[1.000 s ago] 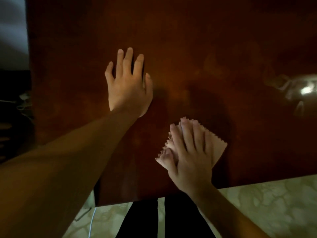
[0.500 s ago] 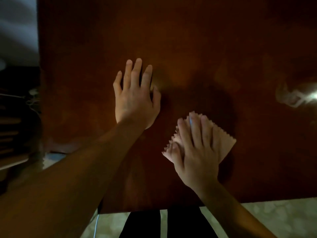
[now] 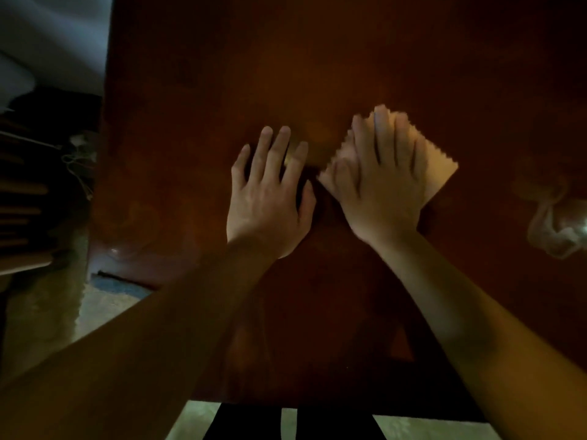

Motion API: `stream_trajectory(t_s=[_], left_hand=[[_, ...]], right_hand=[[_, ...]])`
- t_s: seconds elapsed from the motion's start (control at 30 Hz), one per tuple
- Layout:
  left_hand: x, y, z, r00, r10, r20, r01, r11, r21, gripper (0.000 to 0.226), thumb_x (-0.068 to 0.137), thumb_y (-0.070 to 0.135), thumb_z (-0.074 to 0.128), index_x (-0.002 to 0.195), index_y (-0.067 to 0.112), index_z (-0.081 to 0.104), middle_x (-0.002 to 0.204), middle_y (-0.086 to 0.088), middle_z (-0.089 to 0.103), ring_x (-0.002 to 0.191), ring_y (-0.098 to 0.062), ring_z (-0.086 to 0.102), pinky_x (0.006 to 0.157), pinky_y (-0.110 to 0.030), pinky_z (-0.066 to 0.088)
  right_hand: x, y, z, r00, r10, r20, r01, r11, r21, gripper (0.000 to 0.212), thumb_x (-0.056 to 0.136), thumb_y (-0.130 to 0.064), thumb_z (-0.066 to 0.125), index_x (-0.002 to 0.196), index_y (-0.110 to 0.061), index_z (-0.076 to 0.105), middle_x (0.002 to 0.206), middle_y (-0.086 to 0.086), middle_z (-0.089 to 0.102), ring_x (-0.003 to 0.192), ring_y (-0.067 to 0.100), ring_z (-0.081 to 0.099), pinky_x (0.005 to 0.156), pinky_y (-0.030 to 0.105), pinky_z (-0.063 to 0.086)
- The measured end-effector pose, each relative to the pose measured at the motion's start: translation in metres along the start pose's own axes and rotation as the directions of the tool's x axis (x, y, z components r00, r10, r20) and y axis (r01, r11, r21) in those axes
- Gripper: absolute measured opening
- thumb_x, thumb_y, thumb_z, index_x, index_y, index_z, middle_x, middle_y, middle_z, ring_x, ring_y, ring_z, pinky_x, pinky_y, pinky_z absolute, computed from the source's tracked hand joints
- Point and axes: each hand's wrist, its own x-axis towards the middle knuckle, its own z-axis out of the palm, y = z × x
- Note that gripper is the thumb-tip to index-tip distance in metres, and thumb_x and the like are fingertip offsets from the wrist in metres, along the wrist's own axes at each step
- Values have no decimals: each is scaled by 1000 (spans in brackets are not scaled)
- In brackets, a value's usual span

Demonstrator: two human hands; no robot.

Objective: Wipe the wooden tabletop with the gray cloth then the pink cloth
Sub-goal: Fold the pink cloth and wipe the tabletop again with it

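Note:
A dark reddish wooden tabletop (image 3: pixel 317 58) fills most of the view. The folded pink cloth (image 3: pixel 435 166), with a zigzag edge, lies on it right of centre. My right hand (image 3: pixel 381 182) presses flat on the cloth with straight fingers and covers most of it. My left hand (image 3: pixel 270 198) rests flat on the bare wood just left of the cloth, fingers straight and slightly spread. A pale crumpled cloth (image 3: pixel 556 230), probably the gray one, lies at the right edge of the table.
The table's left edge runs down the left of the view, with dark furniture (image 3: pixel 22 198) and cables (image 3: pixel 79 160) beyond it. The near edge is at the bottom, above pale patterned floor (image 3: pixel 413 427) and my dark trousers (image 3: pixel 254 423).
My right hand has slid the pink cloth away from me, up the table, and now sits level with my left hand. The left hand stays flat on the wood.

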Motion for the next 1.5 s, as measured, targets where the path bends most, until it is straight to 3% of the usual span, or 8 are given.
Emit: stream_trajectory(t_s=[0.13,0.27,0.37,0.53,0.8,1.0,1.2,1.5], left_hand=[[1,0,-1,1000,-12,22,11,1000,13,57,103,44,26,154,18,31,164,-11,25,154,-29,16,122,-48,11],[2,1,-2,999,-7,35,7,1000,7,57,102,44,27,153,18,32,164,-12,25,154,-29,16,122,-48,9],[1,0,-2,999,-11,36,11,1000,3,57,102,44,28,153,18,34,164,-12,26,154,-29,16,122,-47,9],[2,1,-4,999,-17,29,17,1000,-6,56,102,44,30,151,18,36,163,-12,29,153,-30,18,122,-50,14],[2,1,-4,999,-20,35,19,1000,17,56,102,44,29,151,17,34,162,-13,29,153,-30,18,121,-47,9],[1,3,-8,999,-28,35,28,1000,-5,56,101,42,31,151,16,37,162,-13,30,153,-30,18,122,-48,12],[1,4,-11,999,-29,35,30,999,-22,57,101,42,31,151,16,37,162,-13,30,153,-30,18,122,-46,9],[0,5,-11,998,-48,40,50,998,-28,56,102,43,33,152,19,36,163,-11,29,154,-28,17,123,-47,11]], right_hand=[[-48,-1,2,991,-135,10,136,990,-40,67,105,-53,25,158,-14,39,167,15,27,156,36,22,124,58,20],[-14,14,-2,969,-241,62,243,969,-42,69,102,-57,24,159,-19,35,169,13,24,157,34,18,125,54,14],[51,26,-6,981,-192,41,193,981,-25,71,101,-59,18,160,-21,31,170,10,21,157,33,14,124,49,10],[107,20,-7,994,-106,33,105,994,24,69,99,-51,25,162,-22,25,171,10,17,158,33,11,125,53,7],[18,24,-6,973,-217,80,219,976,-16,68,102,-55,26,161,-22,29,171,10,18,158,31,11,127,52,10],[81,26,-5,977,-213,10,213,977,-28,68,100,-56,32,160,-23,32,169,10,25,156,33,19,125,52,16],[134,14,-7,993,-120,-1,120,993,-13,71,97,-55,27,161,-25,28,170,8,21,158,32,14,125,51,10],[49,14,-7,972,-233,17,234,972,-23,67,102,-56,24,161,-24,32,169,9,24,157,31,18,125,51,15]])
